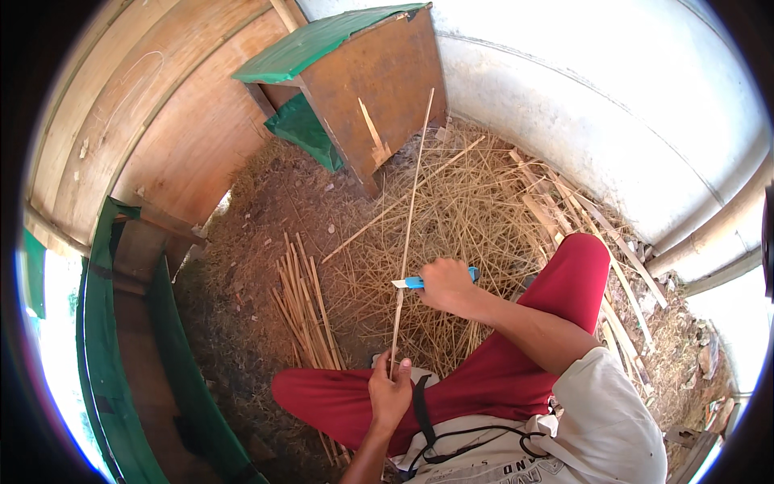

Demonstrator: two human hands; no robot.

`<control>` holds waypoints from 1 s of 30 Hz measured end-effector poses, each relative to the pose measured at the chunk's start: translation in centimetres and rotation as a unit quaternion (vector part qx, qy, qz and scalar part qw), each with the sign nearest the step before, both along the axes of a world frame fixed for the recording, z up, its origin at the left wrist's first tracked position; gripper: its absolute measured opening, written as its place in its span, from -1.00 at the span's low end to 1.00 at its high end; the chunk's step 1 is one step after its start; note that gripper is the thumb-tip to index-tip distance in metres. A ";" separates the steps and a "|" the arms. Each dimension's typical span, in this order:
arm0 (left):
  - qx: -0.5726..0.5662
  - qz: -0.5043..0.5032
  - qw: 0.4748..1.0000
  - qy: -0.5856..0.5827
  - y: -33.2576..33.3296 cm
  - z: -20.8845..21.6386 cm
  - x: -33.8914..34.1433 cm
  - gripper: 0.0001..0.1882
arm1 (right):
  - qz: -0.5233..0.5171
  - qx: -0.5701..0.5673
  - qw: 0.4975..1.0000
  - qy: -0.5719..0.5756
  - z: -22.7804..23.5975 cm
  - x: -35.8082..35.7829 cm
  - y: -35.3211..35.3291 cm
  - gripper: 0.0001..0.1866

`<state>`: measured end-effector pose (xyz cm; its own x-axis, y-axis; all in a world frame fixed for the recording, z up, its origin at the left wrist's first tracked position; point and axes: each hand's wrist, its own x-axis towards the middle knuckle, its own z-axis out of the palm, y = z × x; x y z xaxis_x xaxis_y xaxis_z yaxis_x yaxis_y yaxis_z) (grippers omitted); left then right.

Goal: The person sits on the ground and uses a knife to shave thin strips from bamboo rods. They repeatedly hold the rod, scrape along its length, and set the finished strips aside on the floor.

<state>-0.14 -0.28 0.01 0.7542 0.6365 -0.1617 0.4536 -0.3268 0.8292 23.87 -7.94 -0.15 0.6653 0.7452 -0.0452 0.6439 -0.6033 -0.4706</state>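
A seated person in red trousers works a long, thin pale bamboo strip (pixel 409 210) over a floor littered with straw-coloured shavings. The left hand (pixel 389 393), low in the picture above the left knee, is closed around the strip's lower end; the fingers curl away from the camera, so the grip itself is hard to make out. The strip rises from that fist, nearly upright and slightly bowed, its tip crossing in front of a brown wooden box with a green top (pixel 367 77).

The right hand (pixel 446 286) is wrapped around a blue-handled utility knife (pixel 413 282), whose pale blade end meets the strip partway up; most of the handle is buried in the fist, only its two ends showing.

To the left of the strip lies a loose bundle of short split bamboo sticks (pixel 302 302) on the dirt floor, its near end hidden behind the left leg. Broader flat offcuts (pixel 564 202) lie heaped to the right against a whitish curved wall (pixel 580 121). A green-edged panel (pixel 121 371) runs down the left side, cut off by the dark rim of the lens.
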 end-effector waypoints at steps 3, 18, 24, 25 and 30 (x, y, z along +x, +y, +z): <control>0.004 -0.037 0.997 0.074 0.6 -0.1 0.0 -0.53 | 0.007 -0.016 1.000 0.014 0.2 0.1 0.0 -0.79; 0.095 -0.025 0.984 0.147 -0.8 0.2 -0.9 -0.79 | -0.035 0.003 0.997 -0.062 -0.6 0.5 0.8 -0.85; 0.114 -0.026 0.977 0.181 -0.1 0.6 -2.9 -0.85 | 0.001 0.023 0.991 -0.129 -3.3 -0.3 2.0 -0.88; 0.112 -0.028 0.975 0.190 0.0 0.9 -3.2 -0.85 | 0.007 0.012 0.991 -0.130 -3.5 -0.4 2.1 -0.89; 0.140 -0.049 0.966 0.211 0.1 2.0 -5.4 -0.83 | -0.016 -0.005 0.994 -0.106 -4.4 0.5 2.7 -0.85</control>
<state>-5.53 -0.20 1.98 0.7169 0.6292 -0.3004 0.6881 -0.5693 0.4499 24.35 -5.26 -4.54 0.6838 0.7241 0.0900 0.7083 -0.6291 -0.3201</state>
